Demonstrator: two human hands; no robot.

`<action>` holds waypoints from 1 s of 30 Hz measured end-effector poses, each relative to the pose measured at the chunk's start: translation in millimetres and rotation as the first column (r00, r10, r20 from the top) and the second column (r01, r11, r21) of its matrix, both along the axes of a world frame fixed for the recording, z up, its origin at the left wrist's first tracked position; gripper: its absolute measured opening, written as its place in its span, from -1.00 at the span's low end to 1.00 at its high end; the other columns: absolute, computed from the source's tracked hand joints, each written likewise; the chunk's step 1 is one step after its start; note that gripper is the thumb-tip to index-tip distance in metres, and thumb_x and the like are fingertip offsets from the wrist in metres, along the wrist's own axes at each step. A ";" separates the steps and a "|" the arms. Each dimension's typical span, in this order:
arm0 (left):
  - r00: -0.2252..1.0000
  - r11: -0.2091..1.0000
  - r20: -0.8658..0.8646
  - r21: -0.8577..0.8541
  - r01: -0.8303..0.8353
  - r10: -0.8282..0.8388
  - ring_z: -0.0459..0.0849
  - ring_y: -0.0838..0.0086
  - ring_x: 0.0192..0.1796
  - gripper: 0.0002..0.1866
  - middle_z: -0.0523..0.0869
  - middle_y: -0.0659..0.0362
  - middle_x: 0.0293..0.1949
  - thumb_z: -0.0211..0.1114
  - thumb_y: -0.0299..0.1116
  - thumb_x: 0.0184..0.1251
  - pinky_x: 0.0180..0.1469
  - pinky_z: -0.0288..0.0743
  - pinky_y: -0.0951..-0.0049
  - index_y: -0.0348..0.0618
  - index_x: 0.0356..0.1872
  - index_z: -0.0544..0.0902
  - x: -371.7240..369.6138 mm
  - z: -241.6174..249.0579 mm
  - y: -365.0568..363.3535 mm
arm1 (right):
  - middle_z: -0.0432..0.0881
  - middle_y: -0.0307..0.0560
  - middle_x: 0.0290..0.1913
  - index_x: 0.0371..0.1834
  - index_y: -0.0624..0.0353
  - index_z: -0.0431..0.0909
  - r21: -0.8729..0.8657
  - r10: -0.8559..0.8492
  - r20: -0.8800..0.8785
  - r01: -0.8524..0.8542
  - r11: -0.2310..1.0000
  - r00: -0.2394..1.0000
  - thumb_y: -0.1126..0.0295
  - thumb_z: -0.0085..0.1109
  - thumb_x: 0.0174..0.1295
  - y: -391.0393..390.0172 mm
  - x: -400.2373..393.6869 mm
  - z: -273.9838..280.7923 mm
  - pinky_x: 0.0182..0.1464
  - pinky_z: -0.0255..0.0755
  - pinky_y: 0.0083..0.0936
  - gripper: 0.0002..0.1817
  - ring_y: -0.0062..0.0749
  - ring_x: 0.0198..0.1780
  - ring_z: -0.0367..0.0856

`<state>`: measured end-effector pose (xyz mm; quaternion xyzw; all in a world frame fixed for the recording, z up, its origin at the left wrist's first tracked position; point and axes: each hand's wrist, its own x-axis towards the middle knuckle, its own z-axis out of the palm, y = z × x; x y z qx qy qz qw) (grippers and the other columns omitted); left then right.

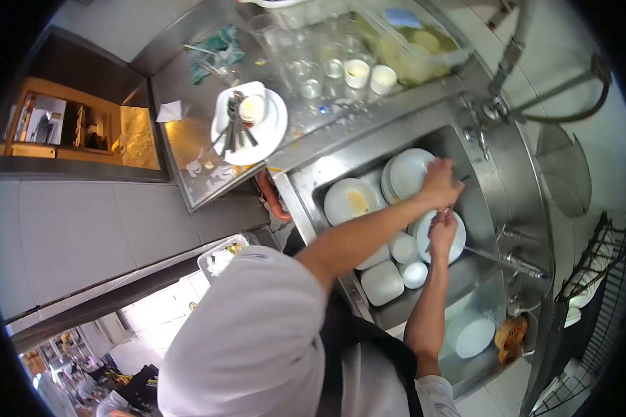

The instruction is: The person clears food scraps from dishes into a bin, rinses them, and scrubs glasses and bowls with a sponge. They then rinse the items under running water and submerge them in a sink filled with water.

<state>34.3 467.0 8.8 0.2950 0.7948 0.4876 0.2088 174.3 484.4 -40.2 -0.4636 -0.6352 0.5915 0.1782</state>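
Note:
Both hands are over the left basin of a steel sink (474, 187). My left hand (441, 183) is closed, fingers bent, above a stack of white plates (407, 170); a thin dark piece shows by its fingertips, too small to name. Just below it, my right hand (442, 233) is closed in a fist over a white plate (455, 243); what it grips is hidden. Around them in the basin sit a soiled white bowl (348, 200), a square white dish (382, 283) and a small white cup (414, 275).
On the counter, a white plate (275, 135) carries spoons and a dish, beside several glasses (306, 69) and a plastic tub (424, 52). A tap (525, 265) reaches over the basin. Another plate (475, 338) lies in the second basin. A dish rack (598, 278) stands right.

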 end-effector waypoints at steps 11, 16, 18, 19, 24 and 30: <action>0.925 0.468 -0.258 -0.805 -0.366 0.280 0.44 0.00 0.33 -0.04 0.57 -0.18 0.20 0.38 0.12 -0.06 0.36 0.24 0.12 -0.43 0.28 0.33 -285.5 73.1 -378.0 | 0.50 -0.33 -0.59 -0.32 0.11 0.54 -0.282 0.435 -0.419 -0.569 0.772 0.797 0.26 0.18 0.39 -110.1 -373.4 188.9 -0.66 0.18 -0.62 -0.81 -0.65 -0.64 0.40; 0.957 0.505 -0.138 -0.825 -0.254 0.256 0.64 0.05 0.18 0.07 0.67 -0.13 0.08 0.50 0.07 -0.03 0.24 0.46 0.18 -0.50 0.34 0.18 -302.7 65.4 -370.8 | 0.65 -0.08 -0.29 -0.01 0.41 0.50 -0.049 0.462 -0.504 -0.559 0.828 0.730 0.34 0.10 0.40 -59.3 -536.7 283.0 -0.19 0.63 -0.48 -0.70 -0.37 -0.29 0.68; 0.954 0.516 -0.184 -0.808 -0.285 0.239 0.70 0.11 0.12 -0.01 0.67 -0.14 0.08 0.55 -0.02 0.01 0.11 0.59 0.26 -0.50 0.29 0.22 -307.6 57.0 -373.3 | 0.67 -0.04 -0.21 0.06 0.42 0.50 0.146 0.378 -0.460 -0.352 0.925 0.803 0.34 0.08 0.40 -48.5 -557.4 277.7 -0.05 0.64 -0.40 -0.66 -0.33 -0.19 0.70; 0.957 0.521 -0.181 -0.808 -0.276 0.226 0.69 0.10 0.13 -0.07 0.67 -0.14 0.08 0.52 -0.04 0.05 0.12 0.58 0.25 -0.50 0.26 0.25 -310.1 56.1 -375.1 | 0.68 -0.05 -0.19 0.08 0.40 0.51 0.180 0.434 -0.476 -0.398 0.899 0.765 0.33 0.08 0.40 -58.2 -544.5 274.6 -0.04 0.63 -0.41 -0.65 -0.34 -0.18 0.70; 0.959 0.610 -0.226 -0.740 -0.283 0.172 0.65 -0.05 0.12 -0.48 0.65 -0.19 0.08 0.32 -0.34 0.18 0.16 0.53 0.09 -0.40 0.12 0.43 -319.6 59.6 -410.2 | 0.71 -0.14 -0.13 0.07 0.24 0.63 0.207 0.483 -0.348 -0.437 0.875 0.803 0.24 0.20 0.36 -86.1 -365.0 190.6 -0.10 0.55 -0.55 -0.65 -0.46 -0.16 0.68; 0.881 0.824 -0.448 -0.436 -0.361 0.150 0.73 0.03 -0.11 -0.45 0.71 -0.09 -0.05 0.22 -0.54 0.20 -0.10 0.57 0.12 -0.25 0.28 0.42 -311.9 85.4 -454.7 | 0.68 -0.08 -0.06 0.12 0.26 0.56 0.192 -0.519 -0.142 0.538 0.821 0.843 0.49 0.06 0.38 -44.6 23.6 40.7 -0.11 0.60 -0.40 -0.72 -0.34 -0.09 0.66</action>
